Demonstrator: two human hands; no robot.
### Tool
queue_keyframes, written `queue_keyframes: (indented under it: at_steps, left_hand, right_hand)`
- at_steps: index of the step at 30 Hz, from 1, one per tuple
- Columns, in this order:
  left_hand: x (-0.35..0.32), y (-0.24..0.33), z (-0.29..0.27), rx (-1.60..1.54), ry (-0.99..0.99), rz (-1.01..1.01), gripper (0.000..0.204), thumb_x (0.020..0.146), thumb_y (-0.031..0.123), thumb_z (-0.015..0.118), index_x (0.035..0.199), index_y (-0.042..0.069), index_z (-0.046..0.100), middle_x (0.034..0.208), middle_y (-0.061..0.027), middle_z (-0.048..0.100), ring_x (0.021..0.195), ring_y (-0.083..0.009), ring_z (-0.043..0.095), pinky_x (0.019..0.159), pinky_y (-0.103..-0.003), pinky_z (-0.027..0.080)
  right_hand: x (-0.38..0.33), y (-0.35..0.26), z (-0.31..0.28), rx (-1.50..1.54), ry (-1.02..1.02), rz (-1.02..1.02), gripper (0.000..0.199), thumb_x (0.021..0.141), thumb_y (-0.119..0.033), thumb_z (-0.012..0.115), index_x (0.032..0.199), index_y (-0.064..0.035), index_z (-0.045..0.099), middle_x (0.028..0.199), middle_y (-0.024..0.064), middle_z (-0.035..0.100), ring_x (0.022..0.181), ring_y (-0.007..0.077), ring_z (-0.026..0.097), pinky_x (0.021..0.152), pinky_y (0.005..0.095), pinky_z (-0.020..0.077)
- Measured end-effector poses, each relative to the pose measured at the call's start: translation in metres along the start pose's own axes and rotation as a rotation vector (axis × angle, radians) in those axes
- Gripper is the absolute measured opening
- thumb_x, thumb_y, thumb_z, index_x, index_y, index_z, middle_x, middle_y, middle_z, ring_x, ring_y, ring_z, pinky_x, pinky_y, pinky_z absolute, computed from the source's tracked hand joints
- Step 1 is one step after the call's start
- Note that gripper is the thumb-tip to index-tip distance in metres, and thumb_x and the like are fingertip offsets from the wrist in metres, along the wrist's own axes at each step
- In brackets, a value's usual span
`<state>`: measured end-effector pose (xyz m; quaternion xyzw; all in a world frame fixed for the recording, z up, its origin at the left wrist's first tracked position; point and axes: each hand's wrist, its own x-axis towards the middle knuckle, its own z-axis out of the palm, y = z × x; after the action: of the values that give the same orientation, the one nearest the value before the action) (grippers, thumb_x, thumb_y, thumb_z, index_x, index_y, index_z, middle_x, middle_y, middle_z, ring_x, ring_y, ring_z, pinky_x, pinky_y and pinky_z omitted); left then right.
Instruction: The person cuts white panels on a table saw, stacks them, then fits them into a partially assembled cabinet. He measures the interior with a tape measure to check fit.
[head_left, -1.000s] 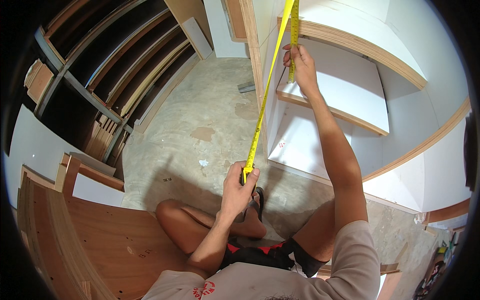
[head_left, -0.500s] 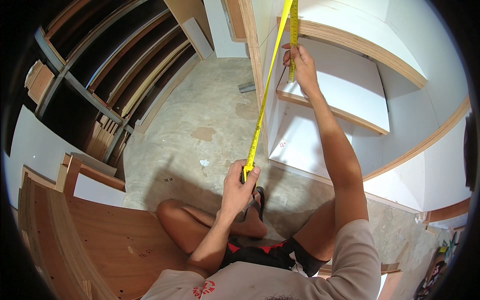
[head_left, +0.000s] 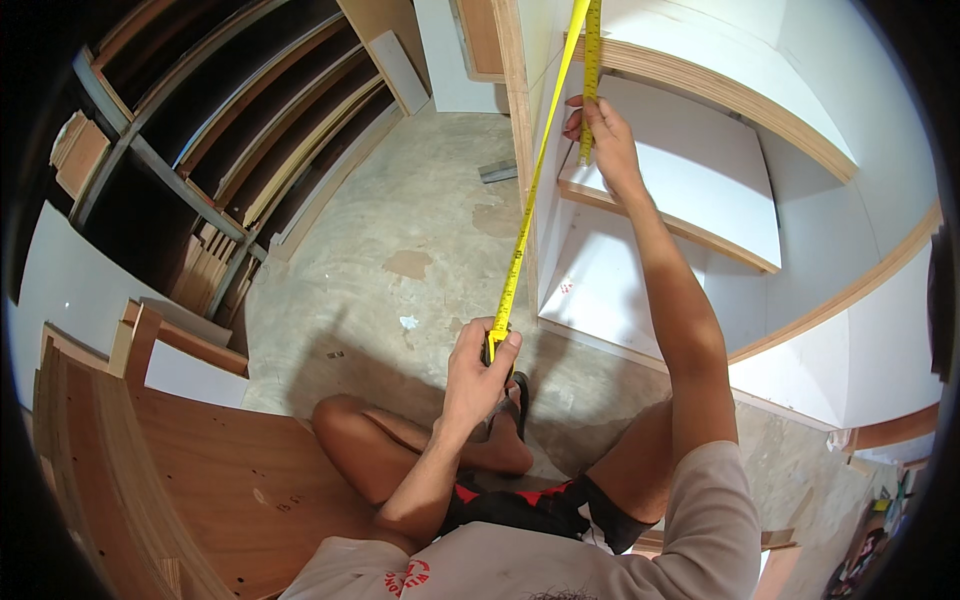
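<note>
My left hand (head_left: 478, 372) is closed around the case of a yellow tape measure (head_left: 516, 262) in front of my lap. From there the blade runs up past the top edge of the picture, and a second length comes back down to my right hand (head_left: 607, 135). That hand pinches the blade near its metal end, thumb on its face. The end hangs just above the front of a white shelf board (head_left: 690, 165) inside a white cabinet (head_left: 850, 235). Where the blade doubles back lies outside the view.
A dark rack (head_left: 185, 150) with several boards stands at the left. A brown wooden panel (head_left: 240, 470) lies beside my crossed legs. On the concrete floor (head_left: 400, 200) is a small grey block (head_left: 497, 172). Loose items (head_left: 875, 530) lie at the lower right.
Both hands keep their grip on the tape measure and hold nearly the same places. The view has shifted slightly, so the cabinet and right hand appear a little lower and further right.
</note>
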<state>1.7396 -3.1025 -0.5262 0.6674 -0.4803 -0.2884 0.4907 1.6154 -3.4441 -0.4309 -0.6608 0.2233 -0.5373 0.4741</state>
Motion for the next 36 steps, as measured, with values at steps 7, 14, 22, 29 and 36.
queue_keyframes:
  at_steps: [7,14,22,29,36]
  left_hand:
    - [-0.002,0.004,0.0,-0.029,0.012,-0.009,0.033,0.106,0.034,0.065,0.12,0.004,0.059,0.088,-0.0041,0.064,0.077,-0.0098,0.063,0.06,-0.028,0.059]
    - [-0.004,0.02,0.0,-0.112,0.01,-0.082,0.036,0.103,0.032,0.068,0.117,0.0,0.062,0.099,-0.0098,0.055,0.083,-0.0175,0.06,0.056,-0.031,0.058]
    - [-0.004,0.026,0.002,-0.138,0.005,-0.116,0.035,0.103,0.031,0.068,0.117,-0.001,0.062,0.1,-0.009,0.055,0.083,-0.0159,0.06,0.055,-0.029,0.059]
    - [-0.003,0.021,0.002,-0.123,0.017,-0.085,0.035,0.103,0.031,0.069,0.116,0.0,0.062,0.098,-0.01,0.055,0.082,-0.0173,0.058,0.057,-0.032,0.056]
    - [-0.002,0.018,0.001,-0.112,0.017,-0.076,0.035,0.102,0.031,0.069,0.117,0.0,0.062,0.098,-0.0101,0.055,0.083,-0.0181,0.058,0.058,-0.033,0.056]
  right_hand:
    - [-0.002,-0.005,-0.003,0.018,-0.046,0.015,0.036,0.116,-0.026,0.041,0.129,-0.0011,0.064,0.099,0.0068,0.07,0.094,0.0177,0.067,0.091,0.0332,0.0545]
    - [-0.009,-0.009,-0.013,0.005,-0.129,0.012,0.036,0.113,-0.015,0.042,0.142,0.0006,0.058,0.11,0.0103,0.071,0.107,0.0215,0.069,0.1,0.0365,0.0535]
    - [-0.01,-0.012,-0.015,0.01,-0.157,0.041,0.046,0.105,-0.006,0.041,0.149,0.0013,0.052,0.114,0.0113,0.071,0.112,0.0227,0.067,0.107,0.0394,0.0505]
    - [-0.009,-0.012,-0.015,0.01,-0.152,0.05,0.046,0.104,-0.008,0.043,0.149,0.0019,0.052,0.115,0.0104,0.071,0.113,0.0228,0.068,0.106,0.0395,0.0509]
    - [-0.009,-0.011,-0.015,0.013,-0.154,0.055,0.044,0.105,-0.009,0.044,0.147,0.0004,0.054,0.115,0.0103,0.071,0.112,0.0224,0.068,0.105,0.0385,0.0511]
